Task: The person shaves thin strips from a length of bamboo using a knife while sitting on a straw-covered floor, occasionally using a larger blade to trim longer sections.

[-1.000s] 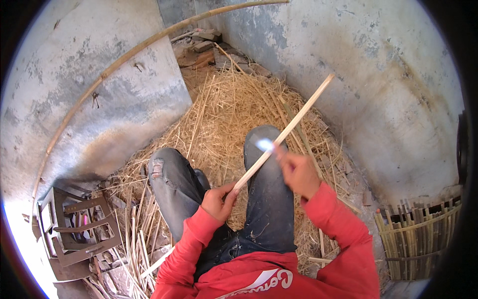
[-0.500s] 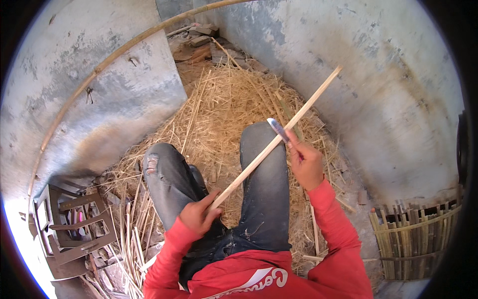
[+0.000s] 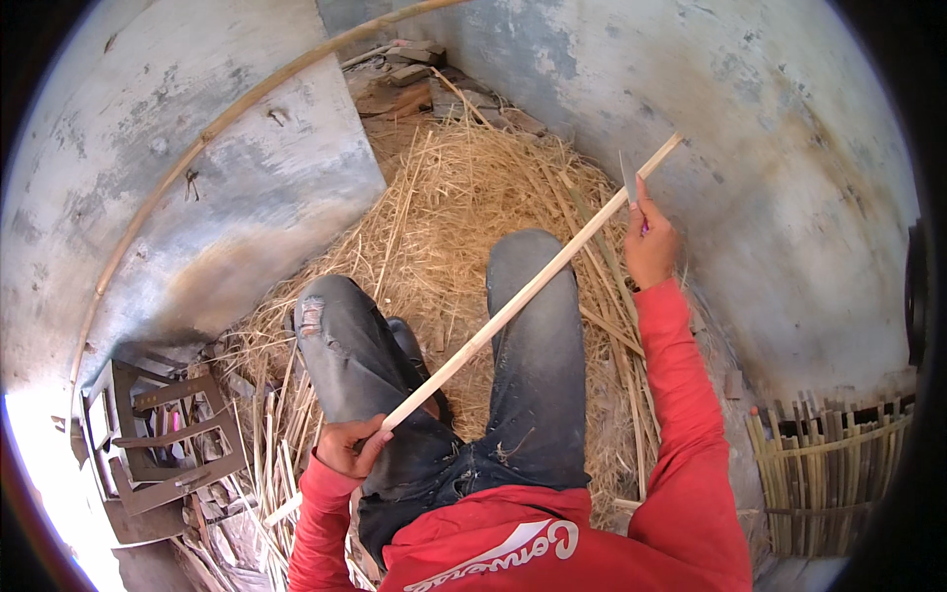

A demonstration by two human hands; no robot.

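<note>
A long pale strip of split wood or bamboo [image 3: 513, 308] slants across my thighs, from lower left up to the far right. My left hand [image 3: 347, 446] is closed around its lower part. A pale end showing beyond the left forearm seems to belong to the same strip. My right hand [image 3: 651, 247] grips a knife [image 3: 628, 178], the handle mostly hidden by the fingers. The blade points up and lies against the strip near its far end. Whether the right fingers also touch the strip, I cannot tell.
Shavings [image 3: 459, 187] are heaped on the floor ahead, between peeling walls. Several loose strips [image 3: 281, 434] lie at the left, beside a brown slatted frame [image 3: 187, 439]. A slatted bamboo basket [image 3: 829, 474] stands at the right. A bent pole [image 3: 187, 148] arches along the left wall.
My right hand with the knife has slid up and away along the strip toward its far end. My left hand has moved slightly left and nearer to me, still holding the strip.
</note>
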